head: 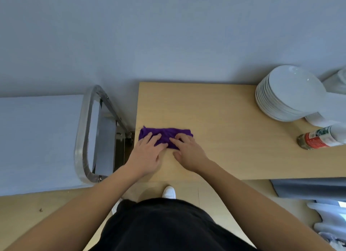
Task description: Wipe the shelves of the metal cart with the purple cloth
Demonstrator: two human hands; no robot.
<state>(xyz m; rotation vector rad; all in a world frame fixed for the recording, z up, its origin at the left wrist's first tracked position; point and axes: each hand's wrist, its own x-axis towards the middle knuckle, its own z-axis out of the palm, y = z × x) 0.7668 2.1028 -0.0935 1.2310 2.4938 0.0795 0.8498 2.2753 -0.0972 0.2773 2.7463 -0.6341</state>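
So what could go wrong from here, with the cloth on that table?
The purple cloth lies near the left edge of the table, under the left hand and right hand; it could slip into the gap beside the metal cart. A wide swing might knock the stack of plates or the bottle.

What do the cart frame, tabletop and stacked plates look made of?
Cart frame: polished metal, probably stainless steel, from its silvery reflections. Tabletop: pale wood or wood-look laminate, matte, faint grain. Stacked plates: glossy white ceramic, apparently, with bright highlights.
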